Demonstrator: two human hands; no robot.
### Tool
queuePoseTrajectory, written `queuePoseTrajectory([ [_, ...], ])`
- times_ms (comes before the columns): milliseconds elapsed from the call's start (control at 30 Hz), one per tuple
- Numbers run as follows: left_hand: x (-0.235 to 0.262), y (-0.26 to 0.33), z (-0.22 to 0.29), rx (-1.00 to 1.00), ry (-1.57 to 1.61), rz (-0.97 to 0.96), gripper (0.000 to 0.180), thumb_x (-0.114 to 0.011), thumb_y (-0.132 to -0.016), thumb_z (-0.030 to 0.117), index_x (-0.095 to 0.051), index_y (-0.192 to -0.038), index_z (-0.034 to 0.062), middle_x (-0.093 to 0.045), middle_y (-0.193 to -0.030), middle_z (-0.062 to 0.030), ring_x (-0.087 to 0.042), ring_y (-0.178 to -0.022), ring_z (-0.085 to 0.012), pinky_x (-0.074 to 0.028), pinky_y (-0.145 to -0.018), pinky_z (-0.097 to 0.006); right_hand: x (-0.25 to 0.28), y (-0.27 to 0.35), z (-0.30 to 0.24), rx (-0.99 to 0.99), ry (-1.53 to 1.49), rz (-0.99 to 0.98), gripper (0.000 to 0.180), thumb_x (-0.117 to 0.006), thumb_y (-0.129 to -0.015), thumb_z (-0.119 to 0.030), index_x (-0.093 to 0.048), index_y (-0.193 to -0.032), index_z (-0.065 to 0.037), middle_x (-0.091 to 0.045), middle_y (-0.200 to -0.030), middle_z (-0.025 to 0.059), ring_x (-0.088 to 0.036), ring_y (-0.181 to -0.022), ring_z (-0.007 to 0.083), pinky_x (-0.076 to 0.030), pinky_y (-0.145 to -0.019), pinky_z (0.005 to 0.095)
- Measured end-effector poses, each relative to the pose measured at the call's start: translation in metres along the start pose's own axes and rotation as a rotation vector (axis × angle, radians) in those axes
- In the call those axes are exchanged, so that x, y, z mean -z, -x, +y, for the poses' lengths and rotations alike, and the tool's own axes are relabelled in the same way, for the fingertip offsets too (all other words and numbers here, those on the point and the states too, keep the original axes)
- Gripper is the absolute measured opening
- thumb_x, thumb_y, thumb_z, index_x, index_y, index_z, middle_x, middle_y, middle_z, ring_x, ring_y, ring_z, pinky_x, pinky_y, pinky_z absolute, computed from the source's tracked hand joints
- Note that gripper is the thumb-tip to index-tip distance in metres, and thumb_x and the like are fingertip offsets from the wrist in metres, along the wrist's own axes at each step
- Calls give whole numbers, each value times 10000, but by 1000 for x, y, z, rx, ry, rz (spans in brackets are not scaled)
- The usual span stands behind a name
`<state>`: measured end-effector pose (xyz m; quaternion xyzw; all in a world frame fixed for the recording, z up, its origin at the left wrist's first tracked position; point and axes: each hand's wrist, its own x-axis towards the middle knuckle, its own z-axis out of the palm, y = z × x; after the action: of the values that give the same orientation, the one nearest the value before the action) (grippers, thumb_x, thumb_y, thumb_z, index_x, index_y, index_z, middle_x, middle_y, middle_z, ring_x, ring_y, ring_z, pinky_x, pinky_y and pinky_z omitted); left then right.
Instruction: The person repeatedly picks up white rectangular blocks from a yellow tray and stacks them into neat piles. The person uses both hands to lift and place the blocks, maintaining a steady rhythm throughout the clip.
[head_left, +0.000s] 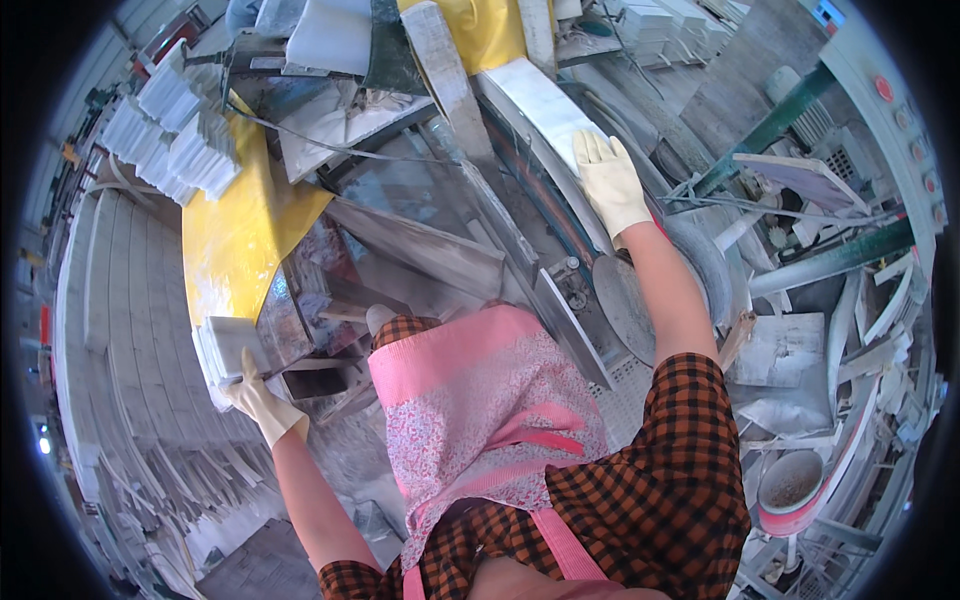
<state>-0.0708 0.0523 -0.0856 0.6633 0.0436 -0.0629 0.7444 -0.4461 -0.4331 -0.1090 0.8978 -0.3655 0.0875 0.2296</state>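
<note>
My left hand, in a cream rubber glove, grips the lower end of a short stack of white tiles. The thumb lies over the front tile and the other fingers are partly hidden. Those tiles rest at the near end of a yellow sheet. On the right, my gloved right hand lies flat with its fingers stretched out on the near part of a long white slab. The slab sits on a narrow machine bed, its far end beside a yellow cover.
Several stacks of white tiles stand at the far left. Long grey strips line the left side. A grey disc is below my right wrist, near a green pipe. A bucket stands at lower right.
</note>
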Motion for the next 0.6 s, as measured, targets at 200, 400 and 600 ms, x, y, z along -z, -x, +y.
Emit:
queuePoseTrajectory([
  [200,-9,-3,-5,-115,-16,51,526,-760,-937,194,-470,-1355,56,-638,-1222,-161,-689,-949,-265,-607,-729,-385,-13,-15,5,21,43,-60,642,-531,-957,-149,-343,-1558,-26,-419,-1598,148,-389,-1484,297,-315,-1220,446],
  [400,1,-28,-21,-180,-71,188,713,-854,-816,83,-486,-1423,14,-593,-1379,-134,-582,-1230,-260,-464,-1038,-409,30,-35,11,-100,-267,-135,458,-561,-967,-297,-559,-1368,-76,-702,-1206,205,-697,-1032,421,-554,-879,539],
  [600,2,-34,-16,-153,-732,379,1002,-927,-683,443,-463,-1423,-49,-651,-1279,-241,-655,-1165,-351,-527,-1010,-385,98,-97,-78,-317,-995,21,451,-572,-1010,-395,-637,-1287,-44,-724,-1121,175,-701,-995,280,-529,-867,416],
])
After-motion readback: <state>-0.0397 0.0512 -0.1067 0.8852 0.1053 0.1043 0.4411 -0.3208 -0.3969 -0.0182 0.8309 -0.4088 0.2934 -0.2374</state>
